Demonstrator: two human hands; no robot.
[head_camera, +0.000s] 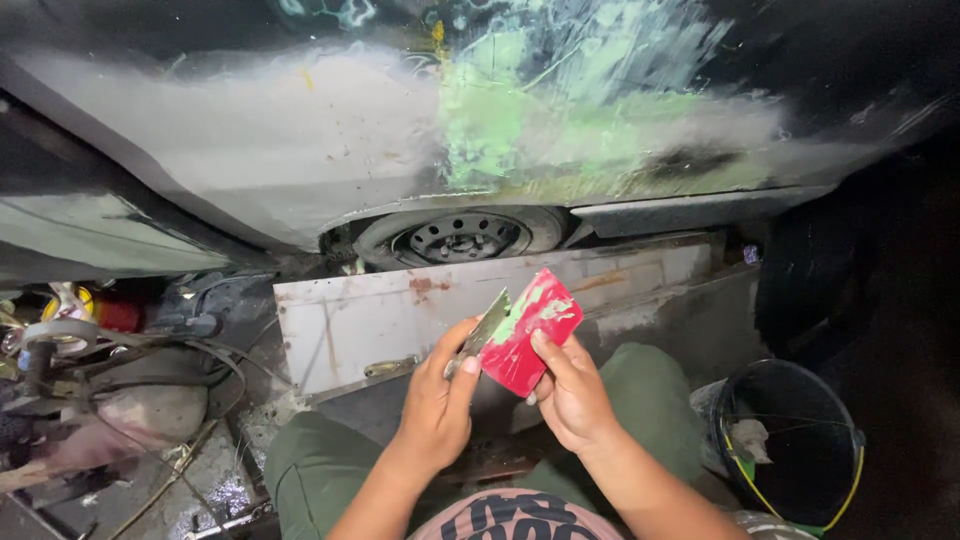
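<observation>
So the person's crouched by the car's rear wheel (460, 238), both hands up in front of their knees. Right hand (572, 395) pinches a red spreader card (528, 330), tilted up toward the smeared body panel (520, 130). Left hand (437, 400) grips a metal putty knife (487, 328), its blade laid against the card's left edge, so the two tools cross right between the hands.

Dim workshop floor (200, 490), car body (300, 140) above, black bucket (790, 440) at right.
</observation>
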